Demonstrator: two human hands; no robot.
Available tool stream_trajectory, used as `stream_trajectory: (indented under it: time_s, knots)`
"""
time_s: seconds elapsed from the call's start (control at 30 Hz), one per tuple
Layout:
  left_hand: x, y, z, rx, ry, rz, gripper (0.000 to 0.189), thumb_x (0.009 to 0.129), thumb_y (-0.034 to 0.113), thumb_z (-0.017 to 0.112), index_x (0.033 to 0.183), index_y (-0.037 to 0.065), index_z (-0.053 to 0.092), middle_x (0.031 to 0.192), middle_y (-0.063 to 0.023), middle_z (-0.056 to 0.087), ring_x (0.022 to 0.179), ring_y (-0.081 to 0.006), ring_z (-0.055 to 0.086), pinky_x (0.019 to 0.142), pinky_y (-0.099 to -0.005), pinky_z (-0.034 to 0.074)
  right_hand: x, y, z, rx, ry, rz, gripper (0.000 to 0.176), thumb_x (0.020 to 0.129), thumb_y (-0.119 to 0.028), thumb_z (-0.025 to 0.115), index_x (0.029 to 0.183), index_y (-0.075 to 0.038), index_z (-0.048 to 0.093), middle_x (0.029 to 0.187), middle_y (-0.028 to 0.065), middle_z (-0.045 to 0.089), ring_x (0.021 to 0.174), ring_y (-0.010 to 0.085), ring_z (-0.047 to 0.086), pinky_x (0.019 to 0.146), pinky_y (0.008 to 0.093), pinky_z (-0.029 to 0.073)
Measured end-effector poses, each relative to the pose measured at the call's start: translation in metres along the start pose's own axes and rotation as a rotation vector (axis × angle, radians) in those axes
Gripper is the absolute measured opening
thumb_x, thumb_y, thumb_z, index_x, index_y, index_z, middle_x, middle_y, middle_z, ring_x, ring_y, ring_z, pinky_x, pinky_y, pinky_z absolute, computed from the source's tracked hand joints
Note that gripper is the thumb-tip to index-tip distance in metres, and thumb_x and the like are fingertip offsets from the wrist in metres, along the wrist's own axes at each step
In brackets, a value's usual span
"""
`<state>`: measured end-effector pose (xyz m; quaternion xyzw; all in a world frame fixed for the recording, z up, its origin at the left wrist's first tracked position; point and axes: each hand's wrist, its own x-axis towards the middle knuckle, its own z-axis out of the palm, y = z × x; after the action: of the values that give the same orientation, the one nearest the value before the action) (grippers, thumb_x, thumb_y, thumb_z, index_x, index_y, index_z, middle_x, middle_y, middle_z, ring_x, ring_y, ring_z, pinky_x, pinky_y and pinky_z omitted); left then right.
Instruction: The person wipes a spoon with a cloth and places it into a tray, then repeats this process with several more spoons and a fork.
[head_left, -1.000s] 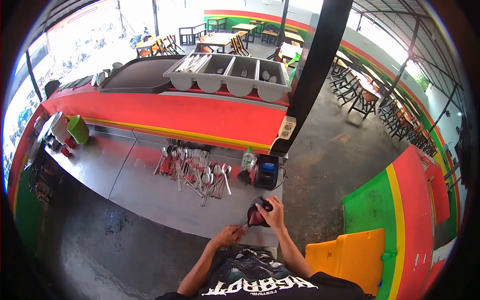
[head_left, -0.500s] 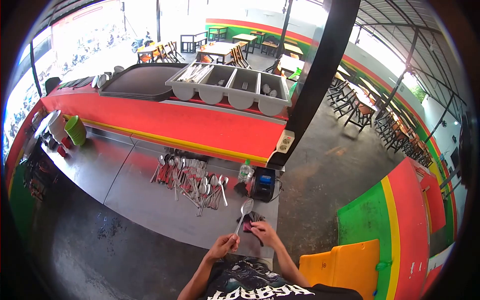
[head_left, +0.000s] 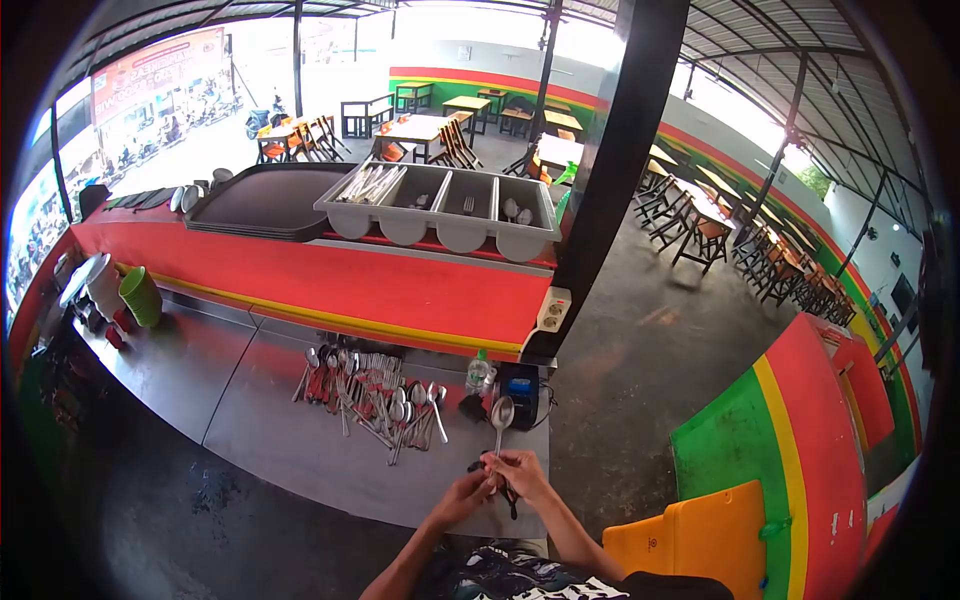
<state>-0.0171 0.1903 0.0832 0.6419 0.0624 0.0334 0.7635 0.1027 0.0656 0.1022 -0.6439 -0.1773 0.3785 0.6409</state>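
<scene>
A large spoon [head_left: 502, 413] stands up from between my two hands over the front edge of the steel counter [head_left: 280, 425]. My left hand [head_left: 465, 497] is closed at the lower end of its handle. Higher on the handle, my right hand [head_left: 517, 473] is closed round the spoon, with dark cloth [head_left: 509, 500] showing partly beneath it. Left of the hands, a pile of spoons and forks [head_left: 375, 395] lies on the counter.
Behind the counter, a red ledge [head_left: 300, 283] carries a grey cutlery tray [head_left: 440, 205] and dark trays [head_left: 270, 195]. A clear bottle [head_left: 478, 374] and a black device [head_left: 520, 385] stand near the pillar. Green containers [head_left: 141, 297] stand far left; an orange bin [head_left: 690, 535] stands right.
My right hand has moved from the cloth beside the spoon onto its handle, meeting my left hand. The spoon is now more upright. The camera view has shifted slightly.
</scene>
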Motion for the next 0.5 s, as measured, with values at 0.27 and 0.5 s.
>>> stream_trajectory:
  time_s: [0.27,0.5]
  knots:
    - [0.085,0.09,-0.024,0.246,0.09,0.242,0.029,0.097,0.024,0.058,0.08,0.001,0.062,0.066,0.0022,0.055,0.063,-0.0048,0.048,0.055,-0.0258,0.039,0.058,-0.09,-0.007,-0.126,0.093,-0.365,0.031,0.099,-0.025,0.057,0.098,0.003,0.069,0.072,-0.0032,0.059,0.064,0.0013,0.049,0.056,0.0197,0.04]
    - [0.188,0.231,-0.047,0.207,-0.009,0.252,0.032,0.097,0.035,0.058,0.084,0.007,0.065,0.07,0.0038,0.057,0.064,-0.0055,0.053,0.058,-0.0229,0.041,0.124,-0.241,-0.021,-0.158,0.208,-0.517,0.027,0.096,-0.028,0.058,0.093,-0.004,0.07,0.073,-0.0025,0.061,0.066,0.006,0.054,0.059,0.0233,0.043]
